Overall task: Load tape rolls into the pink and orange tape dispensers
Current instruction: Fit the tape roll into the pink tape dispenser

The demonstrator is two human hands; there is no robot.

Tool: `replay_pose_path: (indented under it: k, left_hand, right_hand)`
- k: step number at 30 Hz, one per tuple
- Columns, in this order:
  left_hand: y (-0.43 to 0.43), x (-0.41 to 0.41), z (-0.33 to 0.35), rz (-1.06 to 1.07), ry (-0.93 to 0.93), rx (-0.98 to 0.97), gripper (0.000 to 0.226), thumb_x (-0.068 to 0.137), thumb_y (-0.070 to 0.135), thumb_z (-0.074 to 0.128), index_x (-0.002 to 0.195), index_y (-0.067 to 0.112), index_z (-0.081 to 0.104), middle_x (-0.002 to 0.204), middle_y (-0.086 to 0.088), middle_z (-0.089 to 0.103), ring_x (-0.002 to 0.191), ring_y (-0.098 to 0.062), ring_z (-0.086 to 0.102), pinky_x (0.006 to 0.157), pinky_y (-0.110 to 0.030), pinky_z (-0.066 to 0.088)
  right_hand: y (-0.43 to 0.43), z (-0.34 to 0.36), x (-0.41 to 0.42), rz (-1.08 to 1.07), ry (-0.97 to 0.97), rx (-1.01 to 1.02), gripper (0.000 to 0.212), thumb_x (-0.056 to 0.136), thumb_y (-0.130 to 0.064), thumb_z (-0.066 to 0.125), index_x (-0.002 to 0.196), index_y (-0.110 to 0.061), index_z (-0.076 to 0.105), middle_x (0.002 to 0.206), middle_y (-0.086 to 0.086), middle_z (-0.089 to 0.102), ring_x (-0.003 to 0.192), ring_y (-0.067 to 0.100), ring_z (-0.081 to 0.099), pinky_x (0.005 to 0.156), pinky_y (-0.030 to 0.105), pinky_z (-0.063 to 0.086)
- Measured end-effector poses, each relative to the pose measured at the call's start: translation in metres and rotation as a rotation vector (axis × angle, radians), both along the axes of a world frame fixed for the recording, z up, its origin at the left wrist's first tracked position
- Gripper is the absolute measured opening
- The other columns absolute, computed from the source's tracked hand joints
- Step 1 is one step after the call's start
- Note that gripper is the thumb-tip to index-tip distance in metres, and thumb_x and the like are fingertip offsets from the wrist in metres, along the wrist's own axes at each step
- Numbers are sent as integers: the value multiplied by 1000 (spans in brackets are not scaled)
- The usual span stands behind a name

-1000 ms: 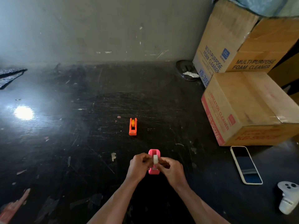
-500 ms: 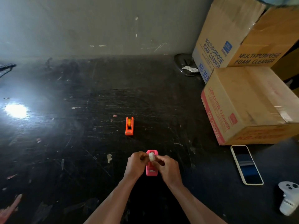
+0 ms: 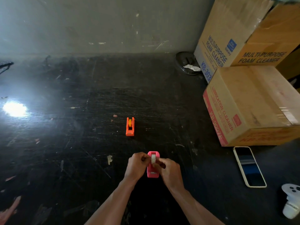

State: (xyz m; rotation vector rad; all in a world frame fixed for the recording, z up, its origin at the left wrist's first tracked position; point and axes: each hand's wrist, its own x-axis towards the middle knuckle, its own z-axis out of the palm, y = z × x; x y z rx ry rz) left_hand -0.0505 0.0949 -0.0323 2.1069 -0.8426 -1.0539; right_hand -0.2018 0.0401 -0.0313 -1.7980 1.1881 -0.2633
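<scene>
A pink tape dispenser stands on the dark floor near the bottom centre. A small white tape roll sits upright in its cradle. My left hand pinches the roll from the left and my right hand pinches it from the right, both over the dispenser. Farther back, an orange tape dispenser stands alone with a yellow roll inside it.
Stacked cardboard boxes fill the right side. A phone lies face up beside them, and a white controller rests at the right edge. A round dark object sits by the wall. Scraps litter the scratched floor.
Both hands have lowered the white roll a little into the pink dispenser. The camera view has shifted slightly; the orange dispenser has not moved.
</scene>
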Motion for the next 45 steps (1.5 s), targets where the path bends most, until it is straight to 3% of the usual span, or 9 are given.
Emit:
replay_pose_path:
  k: [8,14,19,24,26,31,38,45]
  left_hand:
    - [0,-2,-3,-8,-55,-14,18,96,14,69,85,29,71,83,6,73,74,-2,71,64,-16,52]
    - [1,-9,-7,24,-155,-6,8,96,16,69,98,23,73,90,7,73,79,-1,71,67,-17,57]
    - [1,-9,-11,80,-162,-22,8,92,17,73,92,25,72,88,8,73,82,-4,71,78,-28,63]
    - [3,-10,-18,129,-160,-45,11,91,19,75,89,27,68,86,8,72,80,-4,70,77,-30,63]
    - [4,-12,-18,127,-162,-69,9,92,21,74,97,26,68,90,9,72,82,-2,69,75,-24,60]
    - [5,-9,-21,47,-180,-83,41,95,19,71,135,20,63,102,10,71,87,0,68,79,-17,56]
    - [6,-10,-21,52,-201,-94,43,94,18,72,135,20,63,113,5,73,96,-3,69,81,-16,55]
    - [11,-14,-24,66,-199,-128,37,94,13,71,130,21,65,96,9,71,84,-3,71,82,-28,63]
  right_hand:
    - [0,0,-1,10,-15,-8,18,98,-40,63,92,-28,76,88,-11,74,84,-2,68,77,15,52]
    - [-1,-4,2,-5,19,-54,12,96,-36,67,96,-29,77,92,-12,74,87,-1,68,80,18,54]
    - [-3,-4,4,1,98,-112,15,96,-36,68,104,-27,77,96,-14,69,80,-7,61,67,8,44]
    - [-4,-4,5,21,128,-140,16,95,-37,69,103,-25,77,94,-10,69,78,-4,60,63,11,42]
    - [-4,-5,5,29,126,-144,15,95,-37,69,101,-26,77,92,-11,69,79,-2,61,65,11,43]
    - [-4,-6,4,33,105,-163,16,97,-35,66,93,-25,77,90,-10,70,80,0,64,68,13,47]
    - [-6,-9,2,60,91,-152,11,96,-30,67,97,-25,77,93,-10,72,84,0,66,75,15,52]
    - [-6,-13,1,66,104,-150,14,95,-31,70,106,-25,76,99,-11,71,88,-1,66,75,13,51]
